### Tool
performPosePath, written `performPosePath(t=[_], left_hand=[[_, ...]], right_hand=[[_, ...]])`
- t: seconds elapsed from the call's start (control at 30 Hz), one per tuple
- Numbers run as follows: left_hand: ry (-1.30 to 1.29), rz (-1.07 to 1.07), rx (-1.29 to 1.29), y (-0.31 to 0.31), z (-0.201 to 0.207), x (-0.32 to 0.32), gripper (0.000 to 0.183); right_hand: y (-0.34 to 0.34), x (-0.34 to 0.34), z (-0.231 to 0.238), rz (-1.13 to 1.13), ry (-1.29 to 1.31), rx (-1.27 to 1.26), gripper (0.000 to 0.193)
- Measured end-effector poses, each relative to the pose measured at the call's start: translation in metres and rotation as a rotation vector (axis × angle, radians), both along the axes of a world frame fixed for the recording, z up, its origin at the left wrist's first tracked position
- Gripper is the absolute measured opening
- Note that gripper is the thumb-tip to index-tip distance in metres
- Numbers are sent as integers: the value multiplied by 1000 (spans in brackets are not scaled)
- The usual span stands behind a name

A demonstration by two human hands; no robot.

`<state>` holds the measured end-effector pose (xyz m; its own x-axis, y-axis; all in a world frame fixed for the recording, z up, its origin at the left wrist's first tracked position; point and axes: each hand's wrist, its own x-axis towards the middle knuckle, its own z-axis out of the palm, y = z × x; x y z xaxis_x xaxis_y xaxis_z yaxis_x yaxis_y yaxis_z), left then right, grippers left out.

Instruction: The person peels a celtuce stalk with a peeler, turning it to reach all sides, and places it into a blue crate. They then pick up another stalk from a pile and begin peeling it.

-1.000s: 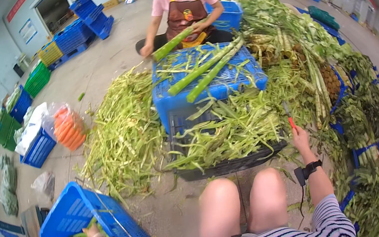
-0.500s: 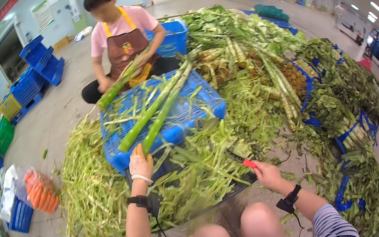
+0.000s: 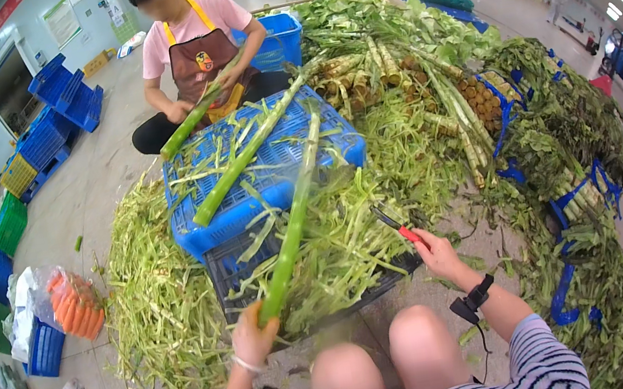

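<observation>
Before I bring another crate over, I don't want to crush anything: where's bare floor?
A broad patch of bare floor lies between the stacked blue crates and the seated co-worker. A narrow strip separates the bagged carrots from the peelings. Crowded: the right side, with leafy bundles, and the central blue crate, bearing a stalk and peelings.

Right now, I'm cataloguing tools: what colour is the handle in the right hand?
Red: the handle in the right hand shows best in the head view.

Open air lies above the peelings between green stalk and red-handled peeler, the blue crate blocking low passage beyond.
</observation>
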<state>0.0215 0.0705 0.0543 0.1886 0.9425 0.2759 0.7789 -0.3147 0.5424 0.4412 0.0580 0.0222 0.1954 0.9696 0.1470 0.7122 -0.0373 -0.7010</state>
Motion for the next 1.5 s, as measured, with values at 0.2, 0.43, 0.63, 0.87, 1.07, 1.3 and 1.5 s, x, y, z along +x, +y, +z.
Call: performPosePath(t=[0.2,0.43,0.63,0.87,1.07,1.3,1.5], left_hand=[[-32,115,-386,-116,-11,-42,42],[-63,153,-624,-98,-22,-41,43],[247,-16,-455,-111,-15,-27,38],[191,-72,-402,-78,-12,-3,46],[38,-76,-767,-62,3,4,54],[289,-56,-669,-71,20,3,50],[427,-6,-491,-75,20,18,46]], right_hand=[[6,-39,36,244,-167,94,30],[31,-74,42,333,-246,59,27],[25,-67,47,301,-267,63,28],[13,-87,40,398,-456,-116,32],[58,-29,14,251,-688,19,25],[35,-86,41,441,-632,-45,33],[95,6,54,-13,-652,-30,21]])
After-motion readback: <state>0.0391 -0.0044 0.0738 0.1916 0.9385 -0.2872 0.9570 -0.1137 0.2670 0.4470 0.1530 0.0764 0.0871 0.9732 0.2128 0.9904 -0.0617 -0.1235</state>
